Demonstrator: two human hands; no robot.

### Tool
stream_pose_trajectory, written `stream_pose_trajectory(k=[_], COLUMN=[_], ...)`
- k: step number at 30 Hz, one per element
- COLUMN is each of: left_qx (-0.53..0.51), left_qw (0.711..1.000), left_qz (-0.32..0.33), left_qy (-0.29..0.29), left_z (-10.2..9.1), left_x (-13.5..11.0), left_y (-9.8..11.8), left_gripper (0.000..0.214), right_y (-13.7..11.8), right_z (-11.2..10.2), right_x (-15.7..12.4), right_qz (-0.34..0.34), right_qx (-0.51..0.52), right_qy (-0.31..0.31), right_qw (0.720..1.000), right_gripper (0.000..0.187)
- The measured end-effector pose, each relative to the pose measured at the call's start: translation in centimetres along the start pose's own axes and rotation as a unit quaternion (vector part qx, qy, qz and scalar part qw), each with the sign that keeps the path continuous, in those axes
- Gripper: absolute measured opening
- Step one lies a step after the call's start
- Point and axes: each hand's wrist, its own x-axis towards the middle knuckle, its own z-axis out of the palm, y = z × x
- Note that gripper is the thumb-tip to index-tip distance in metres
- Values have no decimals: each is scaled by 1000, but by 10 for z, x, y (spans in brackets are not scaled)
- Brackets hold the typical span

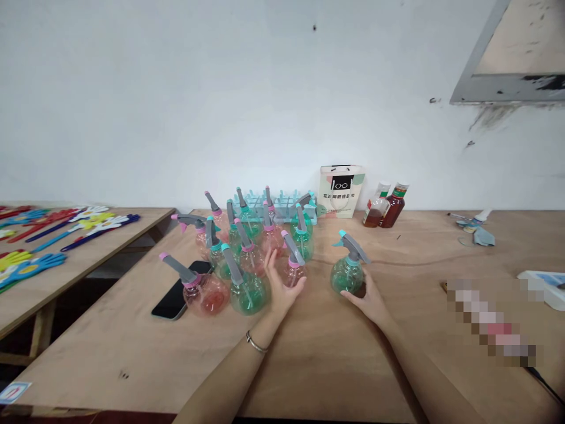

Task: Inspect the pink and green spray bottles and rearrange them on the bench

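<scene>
My right hand (371,300) grips the round body of a green spray bottle (346,275), thumb in front and fingers around its right side. The bottle stands upright with a grey head and a teal nozzle and collar. To the left, my left hand (282,290) has its fingers spread and the thumb apart, close against a pink spray bottle (295,272); firm contact cannot be made out. Beside it are another green spray bottle (249,292) and another pink spray bottle (207,296), with several more clustered behind.
A black phone (176,299) lies left of the bottles. Behind them are a light-blue rack (282,206), a paper bag (341,191) and two brown-liquid bottles (392,206). At right is a blurred-out long object (489,321) with a cable. Colourful hand-shaped items (39,265) cover another table.
</scene>
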Motion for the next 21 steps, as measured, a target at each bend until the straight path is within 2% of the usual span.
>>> stream_pose_trajectory(k=[2, 3, 6, 8, 11, 13, 15, 17, 19, 21], left_qx=[19, 24, 45, 62, 46, -3, -66, -122, -158, -175], left_qw=[997, 994, 980, 979, 993, 995, 982, 960, 942, 931], left_qz=[59, 96, 195, 191, 90, 5, -92, -179, -234, -259], left_qy=[44, 47, -4, -36, -56, -100, -151, -179, -183, -190], left_z=[-3, -5, -11, -14, -16, -14, -11, -7, -6, -6], left_x=[-10, -15, -27, -28, -19, -11, -7, -6, -6, -5], left_y=[2, 3, 4, 6, 6, 3, -1, -5, -8, -9], left_gripper=[75, 72, 67, 73, 87, 90, 84, 74, 68, 68], right_y=[2, 3, 8, 9, 0, -15, -35, -54, -67, -73], right_z=[1, 1, 3, 2, -10, -23, -37, -47, -50, -47], right_x=[-1, -1, -2, 2, 18, 37, 59, 80, 96, 106], right_qz=[-1, -1, 0, 0, -4, -15, -34, -54, -76, -88], right_qx=[4, 8, 32, 61, 103, 112, 117, 120, 105, 91], right_qy=[-4, -5, -2, 4, 3, -30, -107, -198, -241, -262], right_qw=[1000, 1000, 999, 998, 995, 993, 987, 971, 962, 957], right_gripper=[78, 80, 88, 93, 93, 84, 76, 83, 89, 87])
